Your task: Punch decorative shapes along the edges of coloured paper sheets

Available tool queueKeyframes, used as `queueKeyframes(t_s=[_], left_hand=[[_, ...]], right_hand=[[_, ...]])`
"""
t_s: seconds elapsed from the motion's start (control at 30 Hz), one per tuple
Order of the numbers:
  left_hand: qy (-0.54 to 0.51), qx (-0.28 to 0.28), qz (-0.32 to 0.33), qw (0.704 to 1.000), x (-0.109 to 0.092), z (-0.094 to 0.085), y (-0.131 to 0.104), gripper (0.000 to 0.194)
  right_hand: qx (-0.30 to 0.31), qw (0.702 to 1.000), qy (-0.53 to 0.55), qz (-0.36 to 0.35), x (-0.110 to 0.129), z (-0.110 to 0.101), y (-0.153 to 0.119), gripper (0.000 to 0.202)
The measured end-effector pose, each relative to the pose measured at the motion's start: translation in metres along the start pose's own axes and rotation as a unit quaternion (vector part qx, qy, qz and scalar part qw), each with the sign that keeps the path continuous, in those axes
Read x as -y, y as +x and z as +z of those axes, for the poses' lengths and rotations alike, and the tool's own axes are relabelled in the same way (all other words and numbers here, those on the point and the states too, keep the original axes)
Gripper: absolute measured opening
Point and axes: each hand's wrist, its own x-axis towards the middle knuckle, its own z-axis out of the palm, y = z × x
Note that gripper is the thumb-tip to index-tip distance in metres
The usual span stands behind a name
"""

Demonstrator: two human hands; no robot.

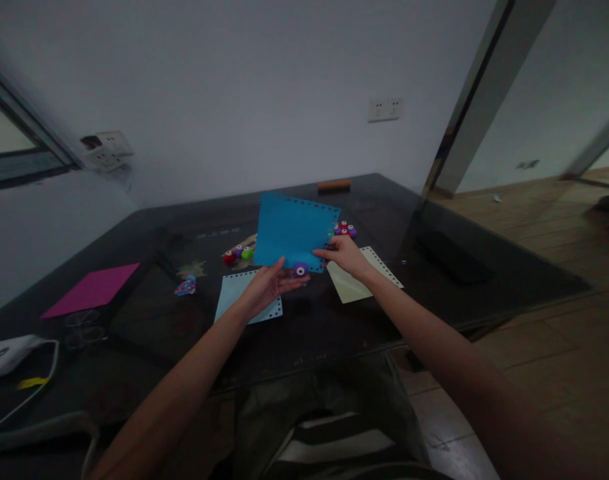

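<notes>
Both hands hold a blue sheet (297,230) up above the table, tilted, with a row of holes along its top and right edges. My left hand (264,290) is closed at its lower edge, thumb in front and fingers below. At those fingers sits a small round purple craft punch (300,269) with an eye-like white spot, against the sheet's bottom edge. My right hand (345,257) pinches the sheet's lower right side. Beneath the left hand lies a pale blue sheet (229,297). Under my right wrist is a pale yellow sheet (351,288), also holed along its edges.
Red, purple and green punches (238,253) lie behind the left hand, more red and purple ones (344,229) behind the right. A magenta sheet (91,290) and a white device (9,357) with a cable are at left. A black flat object (453,257) lies right.
</notes>
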Motion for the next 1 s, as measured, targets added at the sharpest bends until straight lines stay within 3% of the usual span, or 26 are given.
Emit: queueKeyframes(t_s=[0.13,0.33,0.57,0.83,1.0], left_hand=[[0.032,-0.024,0.005,0.999,0.003,0.003,0.001,0.029],[0.05,-0.053,0.069,0.995,0.005,0.007,0.002,0.03],[0.005,-0.125,0.118,0.985,-0.003,0.017,0.004,0.021],[-0.004,-0.153,0.156,0.976,-0.006,0.047,0.013,0.023],[0.099,-0.202,0.15,0.963,-0.001,0.041,0.014,0.033]], right_hand=[[0.004,1.0,-0.006,0.0,0.001,0.0,0.0,0.024],[0.009,0.999,0.033,-0.02,0.013,0.005,-0.003,0.027],[0.042,0.983,0.176,0.029,0.013,0.035,-0.011,0.041],[-0.074,0.961,0.265,0.039,0.033,0.057,-0.012,0.031],[-0.099,0.954,0.277,0.055,0.037,0.058,-0.011,0.031]])
